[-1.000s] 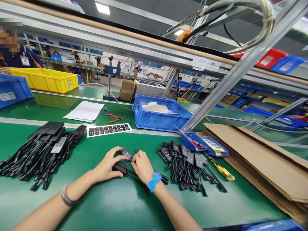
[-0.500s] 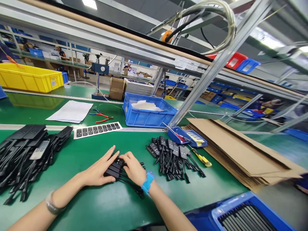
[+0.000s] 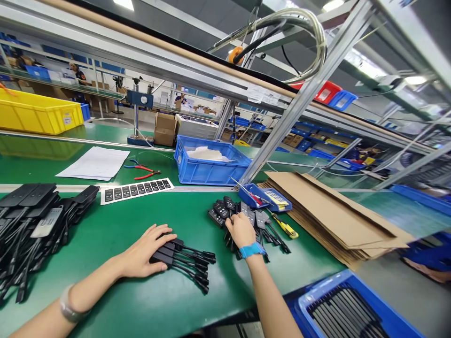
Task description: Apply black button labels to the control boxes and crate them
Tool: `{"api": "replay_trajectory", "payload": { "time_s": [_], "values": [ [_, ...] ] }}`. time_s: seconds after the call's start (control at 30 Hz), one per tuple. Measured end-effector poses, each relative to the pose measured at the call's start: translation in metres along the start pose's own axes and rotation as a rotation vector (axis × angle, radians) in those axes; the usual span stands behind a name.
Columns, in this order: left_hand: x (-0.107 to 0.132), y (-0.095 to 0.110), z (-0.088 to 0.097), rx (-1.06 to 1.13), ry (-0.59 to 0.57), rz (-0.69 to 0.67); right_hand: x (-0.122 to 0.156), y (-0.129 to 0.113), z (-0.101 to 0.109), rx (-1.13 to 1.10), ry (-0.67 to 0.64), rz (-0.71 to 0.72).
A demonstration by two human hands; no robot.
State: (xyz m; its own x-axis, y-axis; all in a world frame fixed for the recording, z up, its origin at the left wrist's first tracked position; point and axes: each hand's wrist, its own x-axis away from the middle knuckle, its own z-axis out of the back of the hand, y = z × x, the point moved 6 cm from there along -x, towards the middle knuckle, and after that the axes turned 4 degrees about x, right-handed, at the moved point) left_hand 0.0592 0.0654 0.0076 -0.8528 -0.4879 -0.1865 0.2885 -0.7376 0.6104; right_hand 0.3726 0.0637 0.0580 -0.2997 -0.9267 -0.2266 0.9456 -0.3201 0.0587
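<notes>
My left hand (image 3: pixel 146 252) lies curled over the flat heads of a small bundle of black cable parts (image 3: pixel 186 263) on the green belt (image 3: pixel 148 300), gripping them. My right hand (image 3: pixel 241 229) rests on a pile of labelled black cable parts (image 3: pixel 246 217) to the right; its fingers curl down into the pile, and what they hold is hidden. A blue wristband (image 3: pixel 252 249) sits on my right wrist. A larger heap of black cable parts (image 3: pixel 35 220) lies at the far left.
A label strip (image 3: pixel 136 190), red pliers (image 3: pixel 143 170), paper sheets (image 3: pixel 94 163) and a blue bin (image 3: pixel 209 165) lie further back. A small blue tray (image 3: pixel 264 197), a yellow knife (image 3: pixel 284 227) and stacked cardboard (image 3: pixel 334 216) are at right. A blue crate (image 3: pixel 352 310) sits below the belt edge.
My right hand left the small bundle and moved right onto the labelled pile. My left hand stayed on the bundle. The view swung rightwards.
</notes>
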Motion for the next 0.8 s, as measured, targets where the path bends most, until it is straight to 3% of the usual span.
{"api": "replay_trajectory", "payload": {
  "time_s": [0.2, 0.37, 0.53, 0.8],
  "values": [
    [0.003, 0.000, 0.001, -0.013, 0.058, 0.004, 0.034, -0.056, 0.010, -0.254, 0.033, 0.297],
    [0.003, -0.004, 0.002, -0.018, 0.108, 0.021, 0.061, -0.101, -0.012, -0.446, -0.185, 0.488],
    [0.002, -0.010, -0.004, 0.013, 0.055, 0.020, 0.063, -0.116, -0.016, -0.564, -0.372, 0.578],
    [0.001, -0.006, 0.000, 0.097, 0.053, 0.037, 0.061, -0.122, -0.009, -0.486, -0.351, 0.597]
  ]
}}
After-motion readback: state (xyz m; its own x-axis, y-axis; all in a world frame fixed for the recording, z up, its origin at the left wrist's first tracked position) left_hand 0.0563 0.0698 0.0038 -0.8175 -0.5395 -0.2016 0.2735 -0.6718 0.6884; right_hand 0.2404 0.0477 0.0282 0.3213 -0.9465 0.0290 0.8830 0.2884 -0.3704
